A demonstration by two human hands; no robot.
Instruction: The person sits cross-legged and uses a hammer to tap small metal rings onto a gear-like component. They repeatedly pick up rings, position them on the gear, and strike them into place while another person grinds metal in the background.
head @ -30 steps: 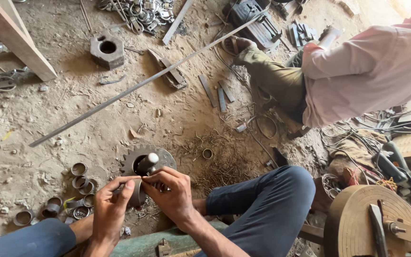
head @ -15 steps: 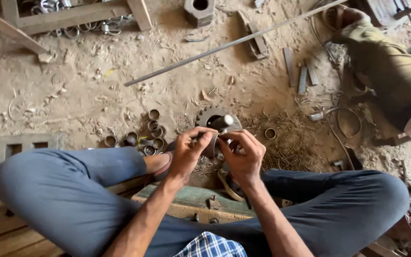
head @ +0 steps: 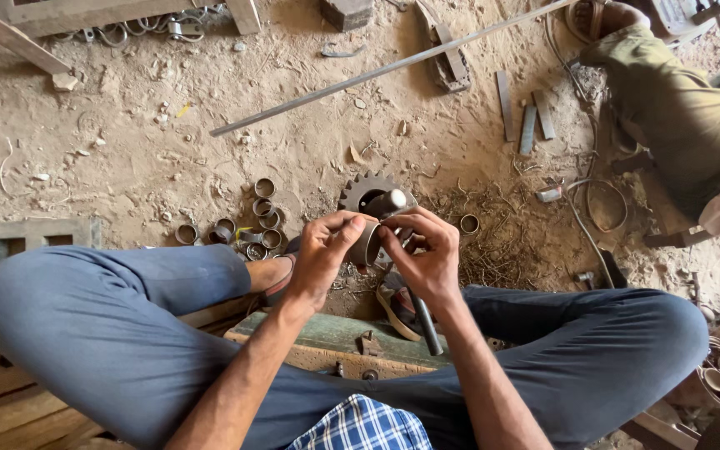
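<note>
**Steel ring held between both hands above a toothed gear**

Steel ring (head: 367,244), short and thin-walled, sits pinched between the left hand (head: 320,254) and right hand (head: 427,254), both closed on its rim. It looks rigid, light and smooth, best gripped across the outer wall. Just beyond lies a gear (head: 368,196) with a peg; loose rings (head: 262,218) crowd the dirt floor (head: 127,150) to the left, and both knees hem in the sides.

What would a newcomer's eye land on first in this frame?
At centre, the left hand and right hand pinch a short metal ring between them, above a toothed gear on the dirt. A cluster of similar rings lies left; a long steel rod crosses the top.
</note>
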